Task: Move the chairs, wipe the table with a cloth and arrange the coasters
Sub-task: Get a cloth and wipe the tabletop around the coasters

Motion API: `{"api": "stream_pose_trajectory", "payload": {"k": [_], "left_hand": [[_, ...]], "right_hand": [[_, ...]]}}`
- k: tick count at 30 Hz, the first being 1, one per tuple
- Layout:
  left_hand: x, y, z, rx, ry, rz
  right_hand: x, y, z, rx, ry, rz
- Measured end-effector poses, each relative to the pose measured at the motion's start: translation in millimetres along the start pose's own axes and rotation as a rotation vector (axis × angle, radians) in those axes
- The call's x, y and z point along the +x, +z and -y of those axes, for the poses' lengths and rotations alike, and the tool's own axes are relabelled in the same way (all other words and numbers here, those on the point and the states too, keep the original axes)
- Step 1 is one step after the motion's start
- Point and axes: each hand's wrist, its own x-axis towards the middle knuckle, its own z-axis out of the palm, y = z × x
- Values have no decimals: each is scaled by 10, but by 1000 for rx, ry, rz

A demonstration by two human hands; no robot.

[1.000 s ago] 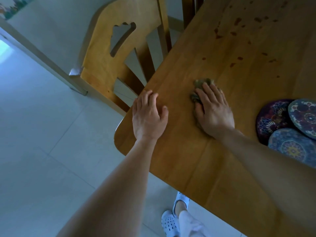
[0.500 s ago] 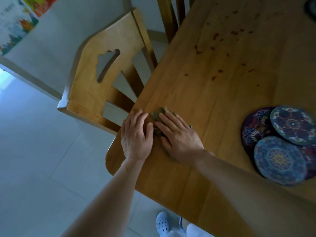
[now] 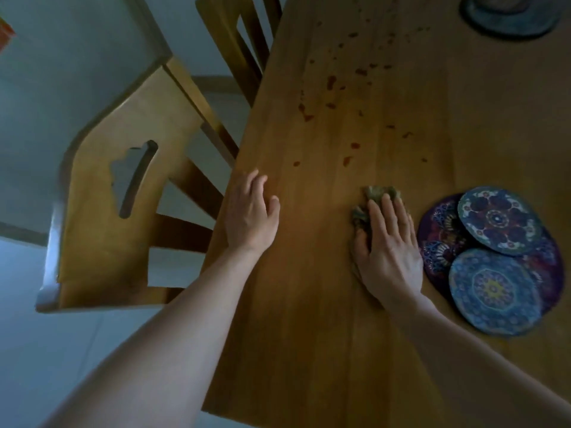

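My right hand (image 3: 387, 245) presses flat on a crumpled olive-green cloth (image 3: 375, 196) on the wooden table (image 3: 309, 304), fingers straight. My left hand (image 3: 250, 216) rests open on the table near its left edge. Reddish-brown stains (image 3: 332, 84) dot the table farther away, beyond both hands. A pile of round patterned coasters (image 3: 494, 264) lies just right of my right hand, overlapping each other. A wooden chair (image 3: 123, 211) stands at the table's left side, its back towards me.
A second wooden chair (image 3: 238, 41) stands farther along the left side. A round grey object (image 3: 509, 17) sits at the table's far right corner of the view. Pale tiled floor (image 3: 46, 350) lies left of the table.
My right hand has slid the cloth to the right, away from my left hand and towards the coasters. The left hand stays by the table edge. The view has shifted forward.
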Motion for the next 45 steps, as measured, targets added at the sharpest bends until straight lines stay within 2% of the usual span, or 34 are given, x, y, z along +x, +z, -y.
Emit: {"api": "stream_pose_trajectory", "payload": {"k": [9,15,19,23,29,32,34,36,37,39,41,43,45], "left_hand": [[25,95,6,75,31,-64],[5,133,-5,87,55,-98],[10,154,-2,90,61,-97],[18,121,-23,19,45,-82],[-5,36,-59,-230,-10,-114],[0,18,-61,-305,-22,-137],[1,6,-60,-338,-24,-156],[-5,4,-53,-363,-20,-164],[-15,3,-48,-375,-15,-162],[-27,-2,-42,-387,-10,-159],[-31,0,-49,-386,-20,-160],[-23,4,-58,-368,-23,-164],[-12,20,-61,-339,-17,-158]], "right_hand": [[772,39,-62,54,444,-109],[1423,-48,-204,128,507,-155],[1674,-34,140,165,366,-80],[1612,104,614,187,121,7],[1145,332,1033,145,-297,142],[831,297,1061,248,-467,185],[651,263,1008,337,-505,202],[529,187,937,465,-449,207],[505,117,906,585,-347,235],[541,-125,843,989,-20,369],[648,-347,667,1259,252,344],[752,-460,405,1146,310,155],[785,-425,277,914,262,36]]}}
